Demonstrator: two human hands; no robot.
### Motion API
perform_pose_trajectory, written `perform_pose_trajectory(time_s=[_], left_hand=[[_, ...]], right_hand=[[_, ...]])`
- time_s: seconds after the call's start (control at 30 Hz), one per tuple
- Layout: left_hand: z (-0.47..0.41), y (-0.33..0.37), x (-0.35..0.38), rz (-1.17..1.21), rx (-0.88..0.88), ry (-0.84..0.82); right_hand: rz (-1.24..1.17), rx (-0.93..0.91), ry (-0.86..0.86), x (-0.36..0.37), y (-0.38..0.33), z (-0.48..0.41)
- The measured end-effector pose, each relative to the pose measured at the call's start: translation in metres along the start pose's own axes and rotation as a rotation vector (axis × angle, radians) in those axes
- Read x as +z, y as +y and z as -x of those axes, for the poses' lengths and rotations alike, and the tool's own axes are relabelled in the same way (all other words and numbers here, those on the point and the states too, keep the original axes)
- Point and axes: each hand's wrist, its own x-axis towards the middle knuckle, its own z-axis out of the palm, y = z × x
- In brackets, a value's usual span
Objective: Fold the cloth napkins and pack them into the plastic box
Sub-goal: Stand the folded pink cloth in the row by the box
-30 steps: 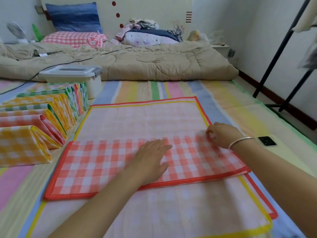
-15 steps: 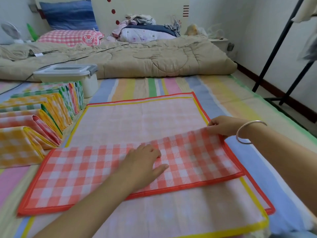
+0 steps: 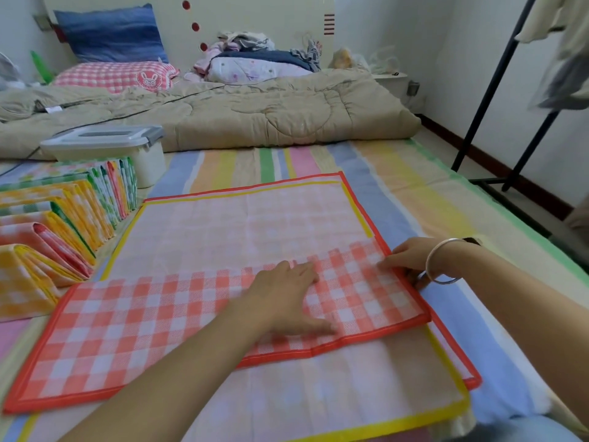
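Left hand lies flat, fingers straight, pinning the red-check napkin beneath them, right hand pinches its edge alongside: best pull taut, square the borders, plastic box well beyond the fingertips.

1. Head view checked for writing: no word, number or brand name is legible to me.
2. Rabbit badge on the pink checked pillow, far beyond my left hand and off to its left: a round red patch with a white rabbit face. Any lettering is too small to resolve.
3. White tag on the beige quilt, further left of that hand: it is blurred and unreadable.
4. Red bars on the headboard, far beyond my right hand, which pinches the napkin edge: a stack of short horizontal stripes, not characters.
5. Red dots, to the left of the bars: plain marks only.
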Motion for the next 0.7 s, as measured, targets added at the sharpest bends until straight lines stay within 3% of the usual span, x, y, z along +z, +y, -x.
perform_pose_trajectory(time_s=[0.2, 0.33, 0.7], left_hand=[[-0.002, 0.005, 0.003, 0.027, -0.025, -0.014], [0.000, 0.012, -0.003, 0.014, -0.029, -0.018], [-0.007, 0.001, 0.006, 0.066, 0.022, 0.079]], right_hand=[[0.111, -0.139, 0.149, 0.000, 0.004, 0.015], [-0.059, -0.213, 0.135, -0.003, -0.004, 0.023], [-0.235, -0.453, 0.192, 0.024, -0.075, 0.062]])
